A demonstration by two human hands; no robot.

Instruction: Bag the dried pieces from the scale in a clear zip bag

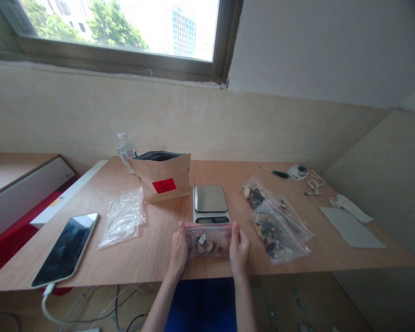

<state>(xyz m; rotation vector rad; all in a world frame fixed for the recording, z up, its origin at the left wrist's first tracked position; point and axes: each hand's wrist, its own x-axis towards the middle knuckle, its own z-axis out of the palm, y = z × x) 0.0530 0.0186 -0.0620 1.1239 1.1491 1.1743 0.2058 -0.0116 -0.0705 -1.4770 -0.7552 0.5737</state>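
Note:
Between my two hands, at the table's front edge, is a clear zip bag (209,243) with a red seal line along its top. Brownish dried pieces and a small white packet show through the plastic. My left hand (179,249) pinches its upper left corner, and my right hand (239,248) grips the upper right corner. Just behind the bag stands a kitchen scale (210,199) with a bare metal plate; the bag partly covers its display. To the right lie several filled zip bags (271,228), overlapping, with dark and tan pieces inside.
A brown paper pouch (164,177) with a red label stands open at the back, beside a water bottle (125,150). Flat plastic bags (122,219) and a charging tablet (67,249) lie left. A screwdriver (280,174), dome camera (299,172) and grey sheet (351,228) are right.

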